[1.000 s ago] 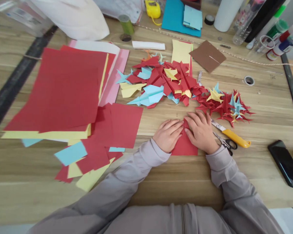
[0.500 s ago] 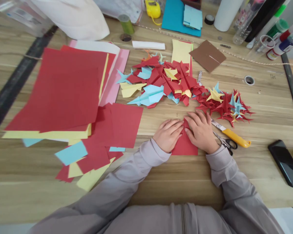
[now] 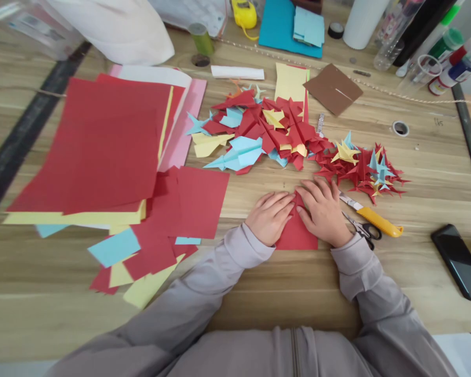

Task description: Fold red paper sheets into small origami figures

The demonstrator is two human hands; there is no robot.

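Note:
A small red sheet of paper (image 3: 297, 233) lies on the wooden table in front of me, its upper part folded to a point under my fingers. My left hand (image 3: 270, 217) rests flat on its left edge, fingers stretched towards the right. From the other side my right hand (image 3: 322, 210) presses down on the paper, fingers stretched out and thumb apart. Both palms face down and hide much of the folded area. Just right of my right hand are scissors (image 3: 364, 230) with dark handles and a yellow-handled cutter knife (image 3: 379, 220).
Folded paper planes (image 3: 241, 152) and a heap of small paper stars (image 3: 361, 165) lie beyond my hands. Large red sheets (image 3: 110, 141) are stacked at left, with loose cut pieces (image 3: 115, 247) nearer. A black phone (image 3: 459, 262) lies at right, bottles (image 3: 459, 65) behind.
Both hands stay in place on the red paper. The view shifts very slightly; nothing else visibly differs.

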